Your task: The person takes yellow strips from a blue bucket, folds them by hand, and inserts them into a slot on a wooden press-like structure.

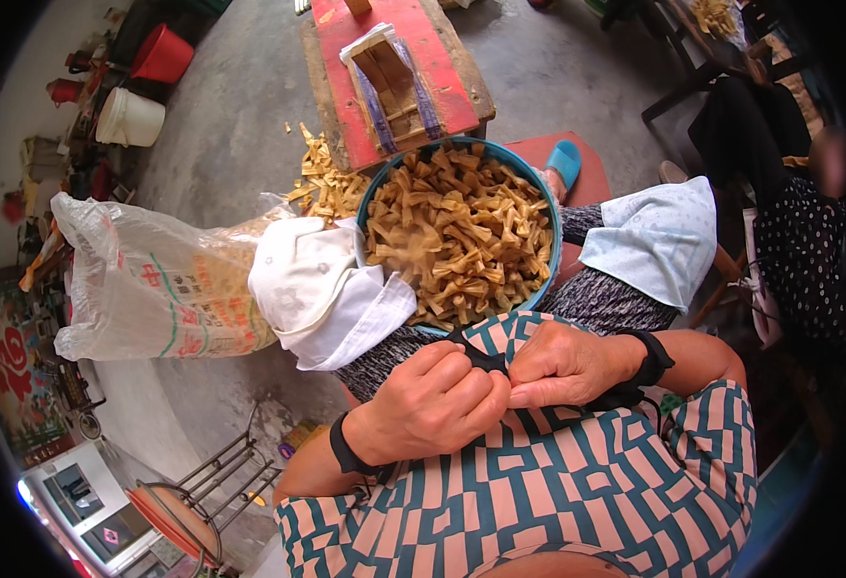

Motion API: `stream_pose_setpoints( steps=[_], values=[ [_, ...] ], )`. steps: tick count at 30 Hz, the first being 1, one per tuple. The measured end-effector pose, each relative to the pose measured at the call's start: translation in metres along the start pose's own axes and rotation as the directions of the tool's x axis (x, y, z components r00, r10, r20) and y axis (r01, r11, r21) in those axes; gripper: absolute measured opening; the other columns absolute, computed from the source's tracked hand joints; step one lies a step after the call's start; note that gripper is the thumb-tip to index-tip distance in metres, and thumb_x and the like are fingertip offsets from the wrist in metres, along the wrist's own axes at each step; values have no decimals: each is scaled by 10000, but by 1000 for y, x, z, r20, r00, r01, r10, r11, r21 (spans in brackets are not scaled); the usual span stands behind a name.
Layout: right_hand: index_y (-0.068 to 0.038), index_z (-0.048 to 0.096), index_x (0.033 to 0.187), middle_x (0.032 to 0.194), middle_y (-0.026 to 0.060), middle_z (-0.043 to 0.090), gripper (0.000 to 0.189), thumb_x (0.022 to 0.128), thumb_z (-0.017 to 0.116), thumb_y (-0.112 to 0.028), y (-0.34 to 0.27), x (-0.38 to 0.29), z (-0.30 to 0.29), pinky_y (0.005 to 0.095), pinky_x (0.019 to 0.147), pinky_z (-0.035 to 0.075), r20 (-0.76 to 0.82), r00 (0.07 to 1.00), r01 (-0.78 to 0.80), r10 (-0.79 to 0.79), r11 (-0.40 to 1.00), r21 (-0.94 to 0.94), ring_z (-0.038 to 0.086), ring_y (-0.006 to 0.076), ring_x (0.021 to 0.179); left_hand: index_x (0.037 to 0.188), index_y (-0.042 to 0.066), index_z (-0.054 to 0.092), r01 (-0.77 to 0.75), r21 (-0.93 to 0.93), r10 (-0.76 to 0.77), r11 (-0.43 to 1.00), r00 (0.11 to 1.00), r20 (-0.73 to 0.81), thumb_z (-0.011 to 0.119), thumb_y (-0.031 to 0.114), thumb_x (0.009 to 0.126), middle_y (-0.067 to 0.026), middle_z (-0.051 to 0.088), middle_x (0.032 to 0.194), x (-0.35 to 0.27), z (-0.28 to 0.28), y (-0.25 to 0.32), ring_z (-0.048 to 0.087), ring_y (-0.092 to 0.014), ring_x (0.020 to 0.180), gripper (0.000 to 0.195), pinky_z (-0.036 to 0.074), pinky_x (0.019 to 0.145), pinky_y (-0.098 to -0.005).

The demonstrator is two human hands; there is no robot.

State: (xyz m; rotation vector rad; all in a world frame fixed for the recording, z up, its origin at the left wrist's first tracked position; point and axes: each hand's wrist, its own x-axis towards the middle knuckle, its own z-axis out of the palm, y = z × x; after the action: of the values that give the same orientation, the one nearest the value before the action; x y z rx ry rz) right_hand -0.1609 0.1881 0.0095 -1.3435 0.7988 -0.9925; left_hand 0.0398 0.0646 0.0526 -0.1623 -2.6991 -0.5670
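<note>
My left hand (434, 404) and my right hand (571, 365) meet in front of my chest, fingers curled and tips touching. A piece of black cloth or strap (482, 355) runs between them and appears pinched in both; the fingers hide most of it. Dark bands circle both wrists. Just beyond the hands, between my knees, stands a blue-rimmed round tub (557, 238) heaped with folded, yellow-brown knotted pieces (459, 231), perhaps tofu skin. A white cloth (300, 267) covers my left knee and a pale blue cloth (654, 238) my right.
A red-topped wooden bench (459, 79) with a wooden jig (390, 94) stands behind the tub. Loose pieces (322, 177) lie by a printed plastic bag (163, 282) at left. A metal-framed chair (199, 498) is lower left. Another person (799, 238) sits at right.
</note>
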Motion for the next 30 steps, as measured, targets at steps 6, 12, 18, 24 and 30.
stream_pose_setpoints(
  steps=[6, 12, 18, 24, 30],
  values=[
    [-27, 608, 722, 602, 61, 553, 376, 1019, 637, -256, 12, 8, -7, 323, 506, 405, 59, 995, -79, 77, 996, 42, 534, 169, 520, 946, 63, 685, 34, 78, -37, 996, 999, 27, 712, 106, 734, -3, 522, 751, -5, 1, -8, 576, -178, 711, 217, 547, 789, -351],
    [-27, 685, 835, 659, -22, 595, 425, 1093, 524, -324, 28, 29, -28, 213, 534, 448, -153, 924, -307, 349, 920, 243, 545, 38, 590, 1040, 15, 679, 447, -311, -474, 839, 881, -13, 723, 65, 867, -88, 644, 813, -5, 27, -35, 627, -277, 734, 186, 525, 713, -343],
    [-15, 695, 930, 673, 51, 663, 392, 1097, 488, -302, 40, 23, -47, 284, 551, 491, -373, 912, -217, 169, 972, -90, 630, 137, 586, 1095, -10, 702, 628, -650, -713, 429, 677, 184, 716, 62, 932, -110, 692, 846, -13, 41, -40, 649, -201, 730, 179, 499, 661, -279],
    [-3, 689, 929, 689, 99, 670, 261, 1034, 602, -225, 48, 28, -42, 323, 601, 524, -267, 963, -93, -29, 896, -434, 676, 199, 636, 1112, -9, 694, 503, -275, -517, 819, 856, 24, 733, 70, 934, -67, 722, 891, -8, 49, -44, 672, -115, 832, 199, 530, 730, -279],
    [-7, 661, 927, 701, 26, 632, 252, 1055, 587, -211, 42, 23, -46, 262, 552, 470, -319, 888, -313, 330, 944, 107, 597, 103, 619, 1165, -32, 670, 549, -666, -803, 505, 582, -130, 655, 93, 1010, -63, 720, 916, -20, 41, -50, 671, -122, 845, 200, 528, 774, -249]
  ],
)
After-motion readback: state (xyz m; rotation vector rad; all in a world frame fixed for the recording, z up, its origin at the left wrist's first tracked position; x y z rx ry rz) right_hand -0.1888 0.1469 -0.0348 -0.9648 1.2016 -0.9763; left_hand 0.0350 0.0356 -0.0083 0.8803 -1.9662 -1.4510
